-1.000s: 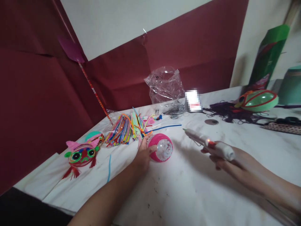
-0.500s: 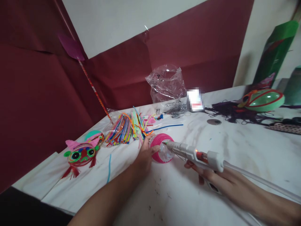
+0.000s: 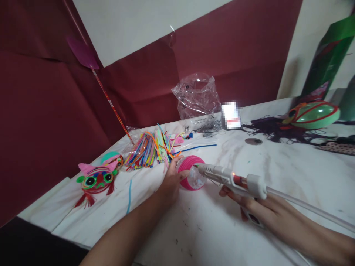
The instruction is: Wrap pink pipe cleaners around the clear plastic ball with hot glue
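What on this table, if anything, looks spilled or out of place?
Small dark specks dot the white tabletop, nearer the camera than the pink-wrapped plastic piece; they look like dirt, though I cannot tell. A light blue pipe cleaner also lies alone, apart from the pipe cleaner bundle.

Dim, uneven light is being cast — a soft shadow is being laid on the white tabletop (image 3: pixel 216 240) by the right hand (image 3: pixel 266 212). Glints are being thrown by the clear bag (image 3: pixel 198 98) and green ornament (image 3: pixel 317 113), a glaring rectangle (image 3: pixel 230 115) is being pixelated — and the right edge is being stretched and softened.
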Demonstrator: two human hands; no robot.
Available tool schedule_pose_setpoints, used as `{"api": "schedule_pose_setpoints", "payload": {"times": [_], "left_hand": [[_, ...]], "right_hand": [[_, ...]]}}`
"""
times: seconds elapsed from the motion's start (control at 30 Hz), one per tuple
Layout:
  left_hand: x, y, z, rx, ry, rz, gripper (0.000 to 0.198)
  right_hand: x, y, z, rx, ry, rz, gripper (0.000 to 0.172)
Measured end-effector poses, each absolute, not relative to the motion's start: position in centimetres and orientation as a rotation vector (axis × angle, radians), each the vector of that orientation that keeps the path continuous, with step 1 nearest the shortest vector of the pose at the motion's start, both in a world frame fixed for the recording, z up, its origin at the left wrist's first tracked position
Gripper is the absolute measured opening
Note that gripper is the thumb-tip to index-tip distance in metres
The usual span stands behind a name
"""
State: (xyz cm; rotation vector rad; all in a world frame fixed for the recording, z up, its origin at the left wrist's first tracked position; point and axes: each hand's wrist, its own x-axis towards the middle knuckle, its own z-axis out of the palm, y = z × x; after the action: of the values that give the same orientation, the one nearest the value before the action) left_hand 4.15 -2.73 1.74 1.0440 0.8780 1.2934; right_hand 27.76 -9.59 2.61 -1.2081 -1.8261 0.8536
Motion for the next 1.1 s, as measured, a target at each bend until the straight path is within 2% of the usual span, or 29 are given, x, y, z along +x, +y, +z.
{"api": "schedule_pose_setpoints", "payload": {"times": [1.0,1.1], "left_hand": [[4.4,-2.9,1.9,1.007,0.872,1.315,0.076],[4.4,-2.9,1.9,1.025,0.858,1.304,0.076]], "right_hand": [[27.8,-10.2,3.1,-1.24,-1.835,0.833,0.049],[27.6,-10.3,3.3,-1.247,-1.86,0.843,0.053]]}}
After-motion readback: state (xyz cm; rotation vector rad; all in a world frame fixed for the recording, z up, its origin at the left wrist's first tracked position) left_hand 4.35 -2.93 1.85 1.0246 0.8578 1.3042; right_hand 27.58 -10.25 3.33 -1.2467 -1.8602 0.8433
